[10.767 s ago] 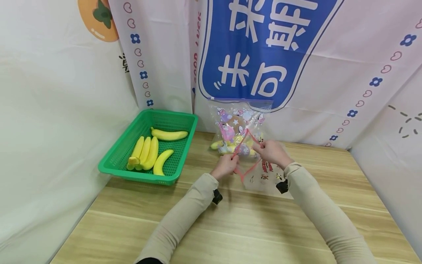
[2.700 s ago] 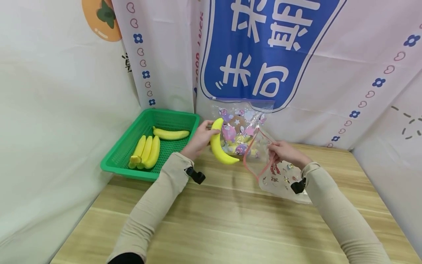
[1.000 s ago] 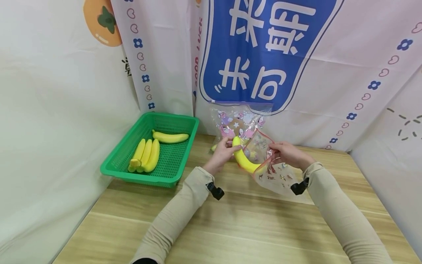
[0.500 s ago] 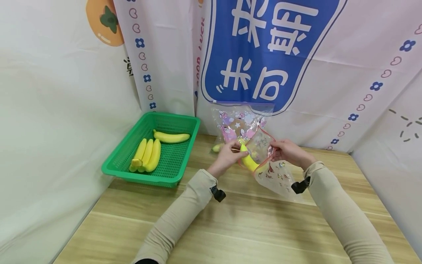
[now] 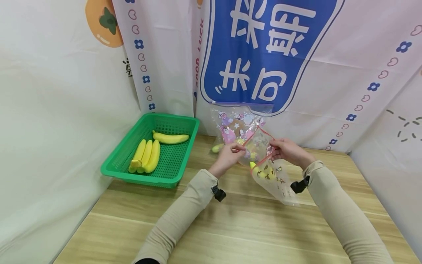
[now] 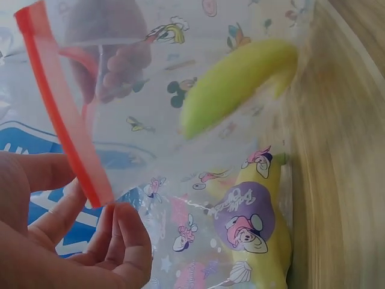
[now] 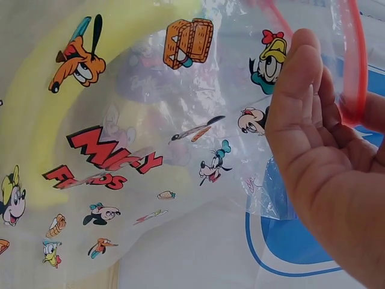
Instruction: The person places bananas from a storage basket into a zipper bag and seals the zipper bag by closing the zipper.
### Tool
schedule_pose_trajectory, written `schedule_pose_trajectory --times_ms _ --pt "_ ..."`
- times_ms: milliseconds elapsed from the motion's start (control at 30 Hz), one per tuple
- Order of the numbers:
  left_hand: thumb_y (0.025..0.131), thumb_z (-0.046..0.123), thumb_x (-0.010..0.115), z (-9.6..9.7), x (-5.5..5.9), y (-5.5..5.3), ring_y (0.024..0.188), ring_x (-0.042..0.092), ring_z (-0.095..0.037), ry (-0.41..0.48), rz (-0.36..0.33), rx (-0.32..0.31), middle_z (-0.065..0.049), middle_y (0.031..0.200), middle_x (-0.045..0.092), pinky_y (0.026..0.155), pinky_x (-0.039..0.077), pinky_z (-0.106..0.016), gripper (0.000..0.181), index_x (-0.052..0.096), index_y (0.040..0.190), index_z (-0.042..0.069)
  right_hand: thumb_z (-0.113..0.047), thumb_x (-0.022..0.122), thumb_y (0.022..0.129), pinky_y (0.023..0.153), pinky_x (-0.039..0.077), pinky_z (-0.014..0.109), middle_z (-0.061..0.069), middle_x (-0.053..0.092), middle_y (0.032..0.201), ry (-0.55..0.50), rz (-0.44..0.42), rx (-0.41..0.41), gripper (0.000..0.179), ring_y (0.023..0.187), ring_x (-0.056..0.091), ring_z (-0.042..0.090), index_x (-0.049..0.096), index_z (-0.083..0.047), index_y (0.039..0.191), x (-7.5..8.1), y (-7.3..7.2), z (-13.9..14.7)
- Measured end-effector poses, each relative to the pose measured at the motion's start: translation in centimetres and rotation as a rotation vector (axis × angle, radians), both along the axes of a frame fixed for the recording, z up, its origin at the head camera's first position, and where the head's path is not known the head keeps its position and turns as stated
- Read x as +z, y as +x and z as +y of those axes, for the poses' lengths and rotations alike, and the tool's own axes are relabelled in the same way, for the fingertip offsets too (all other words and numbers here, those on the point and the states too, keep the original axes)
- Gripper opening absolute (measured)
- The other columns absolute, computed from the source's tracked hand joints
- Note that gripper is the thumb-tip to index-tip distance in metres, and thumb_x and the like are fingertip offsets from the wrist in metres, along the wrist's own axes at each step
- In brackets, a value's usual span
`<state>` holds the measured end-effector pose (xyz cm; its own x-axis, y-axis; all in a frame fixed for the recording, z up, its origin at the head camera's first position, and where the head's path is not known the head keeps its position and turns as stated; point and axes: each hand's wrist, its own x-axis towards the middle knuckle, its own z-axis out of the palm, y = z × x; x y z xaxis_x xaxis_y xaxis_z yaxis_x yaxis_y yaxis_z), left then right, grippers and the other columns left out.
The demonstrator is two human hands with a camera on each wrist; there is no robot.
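A clear zip bag (image 5: 280,183) with a red rim and printed cartoon figures hangs between both hands, its mouth spread. One yellow banana (image 5: 263,171) lies inside it; the left wrist view shows the banana (image 6: 237,84) through the plastic. My left hand (image 5: 228,157) pinches the rim on the left side, where the red strip (image 6: 66,126) meets the fingertips. On the other side my right hand (image 5: 290,152) grips the rim between thumb and fingers. The right wrist view shows that hand (image 7: 331,150) beside the red edge, partly cut off by the frame.
A green basket (image 5: 148,179) at the left holds several bananas (image 5: 170,138). Behind the hands, a second clear bag (image 5: 227,117) with a purple zip and yellow things inside leans on the printed cloth wall. Everything stands on a wood-grain table (image 5: 211,227).
My left hand took a banana from the basket, carried it right and let it go inside the bag. It now pinches the rim. My right hand has kept its grip on the bag.
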<state>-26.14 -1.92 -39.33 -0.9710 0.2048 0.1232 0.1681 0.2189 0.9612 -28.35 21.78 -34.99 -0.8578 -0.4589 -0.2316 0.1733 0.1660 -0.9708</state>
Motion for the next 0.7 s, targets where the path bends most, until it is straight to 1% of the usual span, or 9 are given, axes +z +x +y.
schedule_pose_trajectory --times_ms 133,200,300,367,400,500,600,700 --pt "0.089 0.006 0.063 -0.4 0.5 -0.3 0.093 0.061 -0.024 -0.019 0.029 0.007 -0.013 0.098 0.066 0.074 0.052 -0.025 0.011 0.067 0.096 -0.002 -0.017 0.037 0.103 0.066 0.054 0.03 0.003 0.062 0.069 -0.007 -0.003 -0.003 0.031 0.062 0.062 0.013 0.057 0.0 0.087 -0.1 0.0 0.0" --pt "0.09 0.007 0.062 -0.8 0.8 -0.7 0.09 0.061 -0.022 -0.044 0.05 0.014 -0.012 0.095 0.066 0.073 0.05 -0.023 0.011 0.067 0.095 -0.002 -0.017 0.037 0.104 0.066 0.054 0.03 0.003 0.062 0.069 -0.008 0.0 -0.001 0.032 0.063 0.062 0.013 0.057 0.001 0.087 -0.1 0.0 0.1" --pt "0.09 0.008 0.062 -1.7 1.6 -1.2 0.084 0.059 -0.019 -0.057 0.056 0.022 -0.01 0.091 0.066 0.068 0.047 -0.021 0.012 0.067 0.094 -0.002 -0.017 0.036 0.104 0.066 0.055 0.03 0.003 0.062 0.069 -0.014 0.002 0.004 0.032 0.063 0.062 0.013 0.057 0.002 0.089 -0.1 -0.1 0.1" --pt "0.09 0.008 0.062 -2.5 2.3 -1.4 0.083 0.058 -0.02 -0.053 0.044 0.015 -0.01 0.091 0.066 0.067 0.047 -0.021 0.012 0.067 0.095 -0.002 -0.016 0.035 0.104 0.066 0.055 0.03 0.003 0.062 0.069 -0.017 0.003 0.004 0.032 0.062 0.062 0.013 0.057 0.003 0.09 -0.2 -0.1 0.2" --pt "0.091 0.008 0.062 -3.0 2.7 -1.5 0.085 0.059 -0.023 -0.054 0.033 0.008 -0.012 0.092 0.065 0.067 0.047 -0.023 0.013 0.067 0.097 -0.003 -0.016 0.035 0.104 0.065 0.054 0.029 0.003 0.062 0.069 -0.018 0.003 0.0 0.032 0.062 0.062 0.013 0.057 0.003 0.089 -0.2 -0.1 0.1" --pt "0.092 0.009 0.06 -4.6 4.1 -1.8 0.091 0.058 -0.029 -0.044 -0.018 -0.001 -0.016 0.098 0.064 0.073 0.05 -0.029 0.015 0.066 0.099 -0.002 -0.016 0.036 0.104 0.065 0.054 0.029 0.003 0.062 0.069 -0.012 0.006 -0.004 0.031 0.062 0.061 0.012 0.057 0.002 0.089 -0.2 -0.1 0.1" --pt "0.092 0.012 0.06 -6.2 5.3 -2.3 0.093 0.059 -0.029 -0.065 -0.041 0.023 -0.016 0.1 0.065 0.078 0.05 -0.033 0.016 0.067 0.1 0.0 -0.016 0.037 0.104 0.065 0.055 0.029 0.002 0.062 0.068 -0.001 0.01 -0.006 0.032 0.062 0.062 0.012 0.059 -0.001 0.086 -0.3 0.0 0.1" --pt "0.092 0.013 0.06 -7.9 6.1 -2.9 0.089 0.06 -0.023 -0.099 -0.053 0.061 -0.011 0.095 0.066 0.076 0.05 -0.03 0.016 0.069 0.099 0.001 -0.017 0.038 0.103 0.066 0.055 0.03 0.002 0.062 0.068 0.002 0.016 0.006 0.032 0.062 0.062 0.013 0.059 0.0 0.086 -0.4 0.0 0.2"
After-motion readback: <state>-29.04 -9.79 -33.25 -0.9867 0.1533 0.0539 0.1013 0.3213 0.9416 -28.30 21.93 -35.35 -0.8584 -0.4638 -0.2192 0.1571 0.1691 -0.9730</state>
